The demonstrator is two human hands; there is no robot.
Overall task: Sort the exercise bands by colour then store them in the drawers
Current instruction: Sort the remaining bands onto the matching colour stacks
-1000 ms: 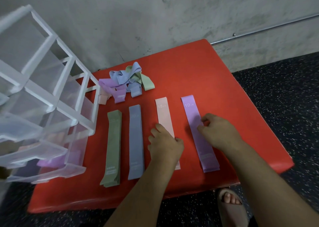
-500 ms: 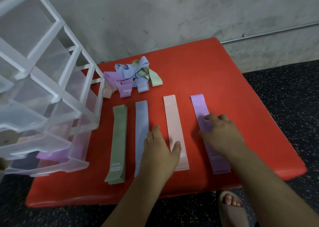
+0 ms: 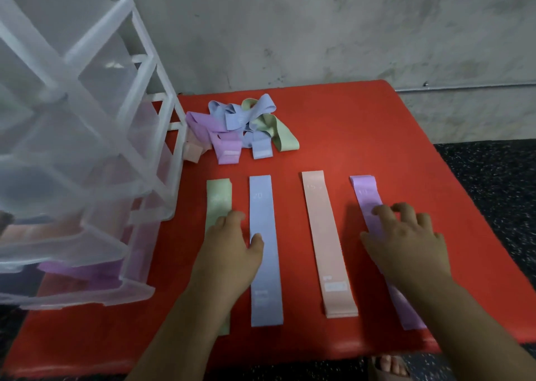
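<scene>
We see four flat bands on a bright red surface (image 3: pixel 362 137). From left to right they are a pale green band (image 3: pixel 219 198), a light blue band (image 3: pixel 262 206), a peach-pink band (image 3: pixel 322 221) and a lilac band (image 3: pixel 366 198), each faintly printed in white. The far pile (image 3: pixel 243 125) mixes lilac, blue, green and pink. The drawer unit (image 3: pixel 87 70) at left is translucent white, with lilac showing through it low down. The wall (image 3: pixel 319 33) is mottled grey and the floor (image 3: pixel 493 177) is black with white speckles.

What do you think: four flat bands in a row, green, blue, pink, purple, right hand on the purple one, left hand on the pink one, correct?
Not quite. The head view shows the left hand on the green band, thumb touching the blue band; the pink band lies untouched. The rest holds.
</scene>
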